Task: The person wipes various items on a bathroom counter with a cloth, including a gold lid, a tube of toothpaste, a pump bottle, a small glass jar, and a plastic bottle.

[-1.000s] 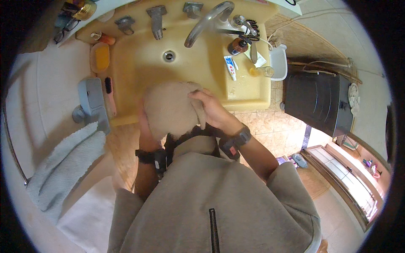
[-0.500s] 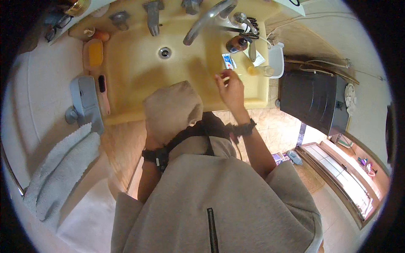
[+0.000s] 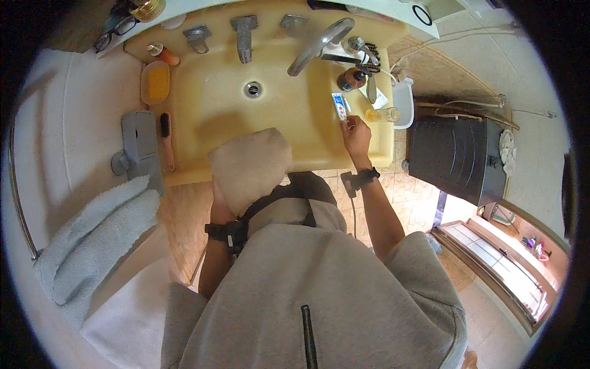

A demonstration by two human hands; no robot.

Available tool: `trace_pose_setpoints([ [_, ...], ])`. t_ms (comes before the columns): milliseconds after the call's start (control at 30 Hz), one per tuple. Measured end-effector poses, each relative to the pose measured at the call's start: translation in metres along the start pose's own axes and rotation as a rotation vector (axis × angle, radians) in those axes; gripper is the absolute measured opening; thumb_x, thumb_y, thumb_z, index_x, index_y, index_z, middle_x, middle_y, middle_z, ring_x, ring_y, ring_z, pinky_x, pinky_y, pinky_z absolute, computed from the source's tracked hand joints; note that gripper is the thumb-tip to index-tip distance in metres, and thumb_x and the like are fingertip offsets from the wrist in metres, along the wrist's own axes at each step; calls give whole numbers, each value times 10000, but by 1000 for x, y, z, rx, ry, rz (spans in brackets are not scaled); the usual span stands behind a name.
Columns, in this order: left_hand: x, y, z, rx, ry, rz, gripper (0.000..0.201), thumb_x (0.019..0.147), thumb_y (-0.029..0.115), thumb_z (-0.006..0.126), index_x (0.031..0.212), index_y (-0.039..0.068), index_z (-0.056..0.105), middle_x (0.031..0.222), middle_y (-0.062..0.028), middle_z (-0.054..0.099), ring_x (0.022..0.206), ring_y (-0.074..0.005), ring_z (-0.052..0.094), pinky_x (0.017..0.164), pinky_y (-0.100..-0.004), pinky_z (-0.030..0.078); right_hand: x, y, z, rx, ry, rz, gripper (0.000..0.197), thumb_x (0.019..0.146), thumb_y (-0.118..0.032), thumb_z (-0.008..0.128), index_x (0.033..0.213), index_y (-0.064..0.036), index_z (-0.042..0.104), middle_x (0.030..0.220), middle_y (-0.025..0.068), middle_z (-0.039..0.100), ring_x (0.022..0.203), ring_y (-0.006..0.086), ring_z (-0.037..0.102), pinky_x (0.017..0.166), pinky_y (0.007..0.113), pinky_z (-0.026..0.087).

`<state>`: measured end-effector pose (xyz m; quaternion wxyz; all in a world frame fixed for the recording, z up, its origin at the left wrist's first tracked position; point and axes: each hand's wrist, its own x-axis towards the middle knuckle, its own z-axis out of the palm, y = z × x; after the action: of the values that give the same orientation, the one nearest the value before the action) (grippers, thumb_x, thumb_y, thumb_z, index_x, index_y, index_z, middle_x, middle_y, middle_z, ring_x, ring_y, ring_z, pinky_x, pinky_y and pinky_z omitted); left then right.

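Site: bathroom, apparently in a home; yellow basin [image 3: 215, 111] with curved metal faucet [image 3: 318, 44]; pump bottle [image 3: 352, 79], white-and-blue tube [image 3: 339, 105], pink-handled brush [image 3: 168, 147] around it (spectacles [image 3: 115, 34] on the shelf [image 3: 196, 7] above); pale towel [image 3: 101, 237] at left; tiled floor [image 3: 399, 194].

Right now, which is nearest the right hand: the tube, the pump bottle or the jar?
The white-and-blue tube: its near end is at the right hand. The pump bottle and jar are farther off.
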<state>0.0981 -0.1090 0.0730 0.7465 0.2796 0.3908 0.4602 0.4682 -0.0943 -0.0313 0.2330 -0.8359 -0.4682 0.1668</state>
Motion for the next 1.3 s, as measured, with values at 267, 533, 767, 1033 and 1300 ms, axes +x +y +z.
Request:
trace_pose_setpoints([
  [267, 17, -26, -45, -433, 246, -207, 511, 1008, 433, 437, 1332, 47, 519, 1309, -122, 580, 1165, -277, 577, 976, -410, 507, -16, -39, -46, 762, -400, -21, 174, 930, -73, 649, 1067, 35, 655, 900, 80, 695, 756, 136, 662, 669, 257, 543],
  [533, 3, -18, -41, -22, 172, -162, 504, 1015, 390, 461, 1370, 32, 484, 1301, -115, 580, 1172, -250, 567, 1024, -379, 462, -28, -173, -125, 618, -1000, -417, 230, 898, -99, 697, 1095, 20, 688, 974, 112, 713, 796, 158, 671, 723, 296, 550],
  [767, 24, 54, 40, 165, -360, -486, 495, 1013, 283, 532, 1420, 17, 441, 1369, -72, 538, 1238, -176, 526, 1036, -321, 436, -30, -207, -116, 440, -1096, -660, 170, 868, -78, 682, 1011, 13, 699, 747, 139, 688, 646, 202, 666, 628, 316, 520],
  [1033, 16, 69, 51, 516, -555, -393, 434, 953, 171, 647, 1321, -21, 520, 1222, -47, 609, 1088, -115, 575, 948, -275, 462, -43, -202, -121, 539, -1169, -539, 147, 884, -76, 684, 968, 43, 702, 741, 118, 697, 654, 155, 678, 632, 292, 532],
  [1300, 5, 82, 53, 494, -475, -304, 450, 941, 98, 650, 1344, -25, 492, 1219, -42, 603, 1093, -101, 576, 934, -266, 489, -42, -199, -126, 529, -1052, -596, 199, 864, -53, 719, 1057, -6, 733, 869, 104, 744, 713, 139, 700, 672, 251, 555],
])
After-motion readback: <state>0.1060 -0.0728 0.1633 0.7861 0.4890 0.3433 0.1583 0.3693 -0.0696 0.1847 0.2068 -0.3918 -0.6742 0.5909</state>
